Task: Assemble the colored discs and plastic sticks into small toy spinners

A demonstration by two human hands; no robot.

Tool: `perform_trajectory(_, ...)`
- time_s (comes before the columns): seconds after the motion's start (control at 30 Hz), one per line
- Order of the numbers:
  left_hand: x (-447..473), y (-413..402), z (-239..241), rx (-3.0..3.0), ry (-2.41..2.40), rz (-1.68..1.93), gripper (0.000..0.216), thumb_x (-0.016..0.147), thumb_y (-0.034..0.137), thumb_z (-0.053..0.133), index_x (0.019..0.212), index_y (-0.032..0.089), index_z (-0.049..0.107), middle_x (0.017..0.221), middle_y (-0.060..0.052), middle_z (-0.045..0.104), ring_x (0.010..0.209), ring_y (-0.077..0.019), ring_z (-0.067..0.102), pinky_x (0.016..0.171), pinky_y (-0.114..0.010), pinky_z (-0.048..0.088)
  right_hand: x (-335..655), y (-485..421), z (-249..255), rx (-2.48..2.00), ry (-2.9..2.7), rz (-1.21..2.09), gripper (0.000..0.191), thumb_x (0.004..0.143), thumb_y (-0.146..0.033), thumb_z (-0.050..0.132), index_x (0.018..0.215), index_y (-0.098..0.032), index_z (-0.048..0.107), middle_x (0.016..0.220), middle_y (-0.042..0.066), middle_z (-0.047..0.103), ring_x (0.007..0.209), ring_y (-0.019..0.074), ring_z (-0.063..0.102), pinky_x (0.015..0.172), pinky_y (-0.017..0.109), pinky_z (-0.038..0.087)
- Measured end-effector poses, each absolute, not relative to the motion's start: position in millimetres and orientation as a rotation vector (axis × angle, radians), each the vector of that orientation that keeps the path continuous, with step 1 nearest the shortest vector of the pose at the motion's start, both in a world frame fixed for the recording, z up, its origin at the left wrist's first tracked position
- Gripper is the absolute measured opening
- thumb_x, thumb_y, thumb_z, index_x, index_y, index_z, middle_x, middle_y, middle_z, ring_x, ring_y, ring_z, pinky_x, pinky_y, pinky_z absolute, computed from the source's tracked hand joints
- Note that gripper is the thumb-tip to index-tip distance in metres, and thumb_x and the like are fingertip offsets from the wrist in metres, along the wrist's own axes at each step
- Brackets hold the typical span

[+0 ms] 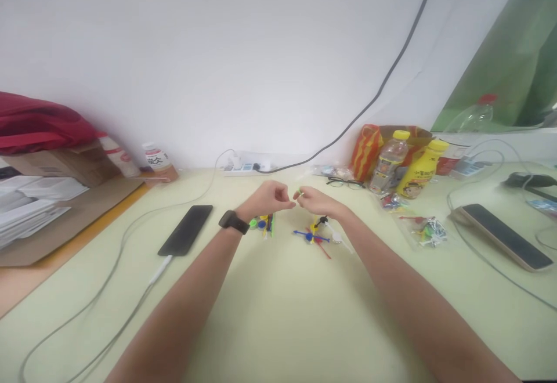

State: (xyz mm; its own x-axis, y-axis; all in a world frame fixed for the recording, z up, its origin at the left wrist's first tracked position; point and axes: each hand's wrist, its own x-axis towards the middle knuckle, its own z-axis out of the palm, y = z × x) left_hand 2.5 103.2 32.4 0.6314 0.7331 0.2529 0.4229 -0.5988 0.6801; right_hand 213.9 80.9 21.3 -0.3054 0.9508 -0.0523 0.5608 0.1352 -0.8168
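Note:
Both hands are raised over the middle of the table, fingertips close together. My right hand [318,202] pinches a small light-green plastic piece [299,192], mostly hidden by the fingers. Thumb and fingers of my left hand [268,198] are closed in a pinch, a dark watch on its wrist; what it holds, if anything, is too small to make out. Below my right hand lie loose plastic pieces, among them a blue arrow-tipped one [309,237], a red one [323,248] and a white one [336,237]. A cluster of coloured pieces [261,224] lies under my left hand.
A black phone [186,231] on a charging cable lies at left. To the right are a clear bag of coloured pieces [429,232], a yellow bottle [420,169], a clear bottle [390,161] and a propped phone [502,237]. Glasses [346,183] and a power strip [248,162] sit near the wall.

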Motion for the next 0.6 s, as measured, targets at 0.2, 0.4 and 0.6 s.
perform_trajectory(0.2, 2, 106, 22, 2.384, 0.907, 0.563, 0.019, 0.07, 0.035, 0.081, 0.081, 0.02, 0.075, 0.088, -0.005, 0.076, 0.083, -0.0224, 0.068, 0.078, -0.033, 0.052, 232, 77, 37, -1.545, -2.208, 0.763, 0.026, 0.07, -0.008, 0.068, 0.094, -0.02, 0.069, 0.106, 0.009, 0.07, 0.094, 0.0225, 0.062, 0.076, 0.027, 0.043)
perform_trajectory(0.4, -5, 113, 15, 2.444, 0.998, 0.484, 0.021, 0.076, 0.036, 0.075, 0.092, 0.022, 0.079, 0.096, -0.006, 0.077, 0.092, -0.0257, 0.069, 0.081, -0.034, 0.051, 244, 64, 60, -1.48, -2.655, 0.948, 0.017, 0.064, -0.014, 0.079, 0.078, -0.023, 0.076, 0.085, 0.001, 0.074, 0.073, 0.0176, 0.064, 0.062, 0.026, 0.042)
perform_trajectory(0.6, -5, 111, 26, 2.466, 0.984, 0.554, 0.033, 0.078, 0.046, 0.077, 0.103, 0.023, 0.078, 0.107, -0.007, 0.076, 0.101, -0.0263, 0.067, 0.083, -0.033, 0.051, 238, 61, 61, -1.647, -2.662, 0.952, 0.014, 0.059, -0.018, 0.082, 0.07, -0.022, 0.075, 0.076, 0.001, 0.074, 0.066, 0.017, 0.063, 0.058, 0.026, 0.041)
